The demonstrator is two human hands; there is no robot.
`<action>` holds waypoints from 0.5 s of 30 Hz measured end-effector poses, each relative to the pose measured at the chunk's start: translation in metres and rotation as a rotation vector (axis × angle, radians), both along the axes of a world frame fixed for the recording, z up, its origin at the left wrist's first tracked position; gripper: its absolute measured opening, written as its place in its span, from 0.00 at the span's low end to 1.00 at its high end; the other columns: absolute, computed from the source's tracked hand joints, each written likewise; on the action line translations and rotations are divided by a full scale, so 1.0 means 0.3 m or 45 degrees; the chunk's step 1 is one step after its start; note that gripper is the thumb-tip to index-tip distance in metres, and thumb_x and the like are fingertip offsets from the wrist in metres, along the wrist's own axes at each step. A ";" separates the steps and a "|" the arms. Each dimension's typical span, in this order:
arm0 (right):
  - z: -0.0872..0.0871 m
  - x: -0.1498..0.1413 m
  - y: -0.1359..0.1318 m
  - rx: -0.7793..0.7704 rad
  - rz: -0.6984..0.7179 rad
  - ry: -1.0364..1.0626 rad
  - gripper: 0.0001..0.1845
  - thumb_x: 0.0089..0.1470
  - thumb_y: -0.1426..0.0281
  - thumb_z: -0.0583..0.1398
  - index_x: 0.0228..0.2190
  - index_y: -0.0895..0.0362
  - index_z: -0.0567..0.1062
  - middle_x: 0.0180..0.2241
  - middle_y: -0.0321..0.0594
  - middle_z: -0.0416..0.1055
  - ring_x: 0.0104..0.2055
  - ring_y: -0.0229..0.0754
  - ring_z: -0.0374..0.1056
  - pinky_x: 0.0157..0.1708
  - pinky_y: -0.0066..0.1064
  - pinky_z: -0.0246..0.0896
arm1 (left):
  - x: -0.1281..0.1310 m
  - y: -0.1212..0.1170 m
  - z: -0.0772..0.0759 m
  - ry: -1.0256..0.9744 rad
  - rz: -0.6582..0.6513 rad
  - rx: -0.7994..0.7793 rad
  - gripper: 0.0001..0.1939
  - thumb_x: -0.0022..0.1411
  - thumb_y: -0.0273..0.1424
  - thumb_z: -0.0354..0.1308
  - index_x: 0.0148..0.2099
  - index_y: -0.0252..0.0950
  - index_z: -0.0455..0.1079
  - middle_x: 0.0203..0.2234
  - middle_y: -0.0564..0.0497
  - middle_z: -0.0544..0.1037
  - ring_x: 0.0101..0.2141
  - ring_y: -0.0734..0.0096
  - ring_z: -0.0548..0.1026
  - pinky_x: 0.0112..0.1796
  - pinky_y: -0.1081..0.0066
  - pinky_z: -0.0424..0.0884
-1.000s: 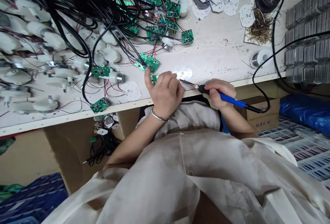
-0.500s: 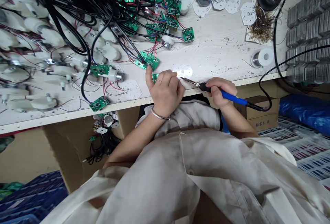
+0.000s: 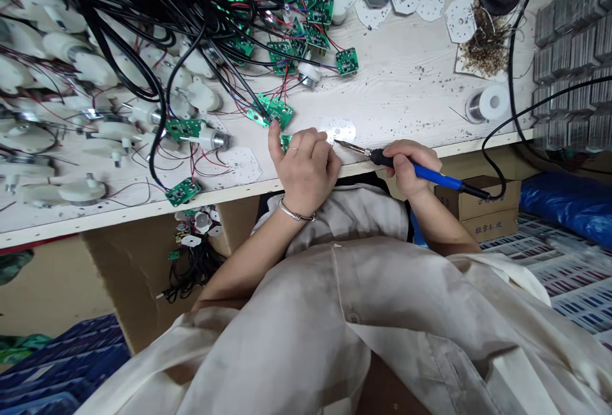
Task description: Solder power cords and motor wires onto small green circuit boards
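My left hand [image 3: 305, 169] rests at the bench edge with its fingers curled over a small green circuit board [image 3: 285, 141], of which only a corner shows. The thumb points up, close to a pair of green boards with red and blue wires [image 3: 271, 111]. My right hand [image 3: 408, 167] is shut around a blue-handled soldering iron [image 3: 421, 171]. Its metal tip [image 3: 347, 146] reaches the left fingertips, beside a white octagonal LED plate [image 3: 337, 129]. Where the tip meets the board is hidden.
Black cables [image 3: 157, 7] tangle over several white geared motors [image 3: 90, 69] at the left. To the right lie a solder spool [image 3: 488, 104], clippings on a card [image 3: 482, 51] and grey stacks [image 3: 574, 58]. Below the white bench edge [image 3: 229, 195] stand cardboard boxes [image 3: 478, 201].
The soldering iron's tip has risen slightly beside the left fingertips. The whole view has shifted a little, while my left hand's grip looks unchanged.
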State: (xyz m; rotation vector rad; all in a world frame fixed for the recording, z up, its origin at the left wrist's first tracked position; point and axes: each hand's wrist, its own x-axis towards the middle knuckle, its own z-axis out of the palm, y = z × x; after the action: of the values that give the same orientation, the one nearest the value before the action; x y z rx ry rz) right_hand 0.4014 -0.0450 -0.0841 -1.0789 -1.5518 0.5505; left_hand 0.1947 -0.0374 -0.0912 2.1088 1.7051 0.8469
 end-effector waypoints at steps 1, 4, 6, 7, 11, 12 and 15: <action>-0.003 0.001 -0.001 -0.004 0.001 0.006 0.12 0.63 0.64 0.58 0.32 0.53 0.79 0.26 0.33 0.78 0.24 0.35 0.75 0.26 0.29 0.73 | 0.000 0.000 0.001 -0.010 -0.003 -0.027 0.04 0.62 0.28 0.55 0.35 0.40 0.69 0.41 0.49 0.80 0.50 0.56 0.77 0.69 0.36 0.45; -0.007 0.000 0.001 -0.004 0.029 0.013 0.11 0.63 0.65 0.58 0.33 0.52 0.80 0.25 0.32 0.78 0.23 0.35 0.74 0.25 0.28 0.72 | 0.000 0.001 0.004 -0.037 -0.002 -0.081 0.03 0.62 0.27 0.56 0.35 0.40 0.70 0.42 0.48 0.80 0.50 0.56 0.76 0.69 0.36 0.43; -0.004 -0.002 0.002 -0.002 0.027 0.021 0.11 0.63 0.65 0.58 0.33 0.52 0.80 0.25 0.32 0.77 0.23 0.35 0.73 0.25 0.28 0.71 | 0.000 0.000 0.003 -0.035 0.010 -0.066 0.03 0.61 0.27 0.56 0.35 0.40 0.70 0.42 0.48 0.80 0.50 0.57 0.76 0.69 0.37 0.43; -0.002 -0.002 0.003 -0.001 0.027 0.023 0.11 0.63 0.65 0.58 0.33 0.52 0.80 0.25 0.32 0.77 0.22 0.34 0.72 0.24 0.28 0.70 | 0.000 -0.001 0.002 -0.025 0.012 -0.045 0.04 0.62 0.27 0.56 0.35 0.40 0.70 0.42 0.49 0.80 0.49 0.57 0.76 0.69 0.37 0.44; 0.012 -0.004 0.007 -0.004 0.093 -0.009 0.09 0.63 0.67 0.59 0.33 0.52 0.79 0.24 0.31 0.76 0.23 0.34 0.72 0.26 0.27 0.70 | 0.000 -0.004 -0.002 0.037 0.009 0.043 0.05 0.63 0.27 0.55 0.35 0.41 0.69 0.41 0.50 0.80 0.48 0.59 0.77 0.69 0.37 0.46; 0.015 -0.004 0.008 0.002 0.112 -0.020 0.08 0.62 0.68 0.59 0.34 0.52 0.79 0.23 0.31 0.75 0.24 0.34 0.72 0.27 0.27 0.70 | -0.001 -0.005 -0.002 0.048 0.008 0.054 0.05 0.63 0.27 0.55 0.35 0.41 0.69 0.41 0.50 0.80 0.47 0.59 0.77 0.69 0.37 0.46; 0.018 -0.005 0.007 0.031 0.117 -0.046 0.09 0.63 0.67 0.58 0.33 0.52 0.79 0.23 0.31 0.75 0.24 0.35 0.73 0.27 0.28 0.70 | -0.001 -0.005 -0.003 0.054 0.005 0.061 0.05 0.64 0.27 0.54 0.35 0.41 0.69 0.41 0.50 0.80 0.47 0.59 0.77 0.69 0.37 0.46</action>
State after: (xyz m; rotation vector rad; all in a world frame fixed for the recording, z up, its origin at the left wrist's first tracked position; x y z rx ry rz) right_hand 0.4000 -0.0429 -0.0789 -1.0081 -1.6420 0.5760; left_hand 0.1944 -0.0388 -0.0923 2.1703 1.7265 0.8589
